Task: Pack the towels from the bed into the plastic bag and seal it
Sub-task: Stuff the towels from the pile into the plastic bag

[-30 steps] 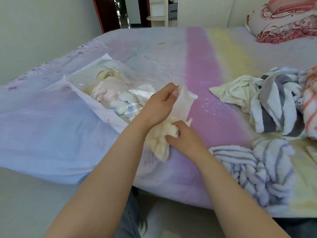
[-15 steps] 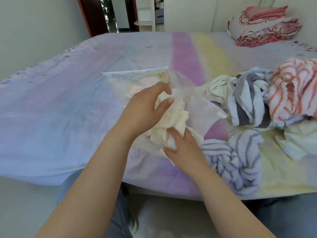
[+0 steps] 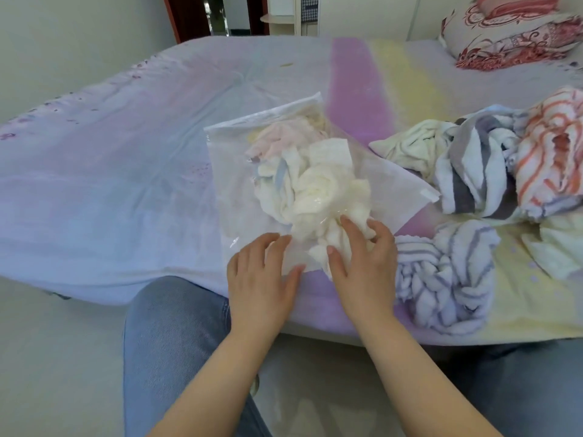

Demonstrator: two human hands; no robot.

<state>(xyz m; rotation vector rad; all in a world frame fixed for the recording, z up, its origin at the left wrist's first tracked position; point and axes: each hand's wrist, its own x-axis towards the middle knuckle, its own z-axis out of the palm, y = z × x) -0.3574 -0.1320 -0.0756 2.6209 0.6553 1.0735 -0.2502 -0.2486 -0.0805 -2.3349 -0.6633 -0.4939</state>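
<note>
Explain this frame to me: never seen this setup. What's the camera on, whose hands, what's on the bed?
No robot here. A person wears one wide-angle camera on the head, looking down at their own bare hands. They sit at a bed. On it lies a clear plastic bag, already holding several towels. The right hand pushes a cream towel into the bag's open end; the left hand rests flat on the bag's near edge. Unpacked towels wait to the right: a striped lavender one, a grey-striped one, an orange-striped one.

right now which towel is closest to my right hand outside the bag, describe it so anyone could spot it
On the bed, look along the near edge, right of the plastic bag. The bunched white towel with thin lavender stripes lies there; its neighbours behind carry broad grey or orange stripes.
</note>
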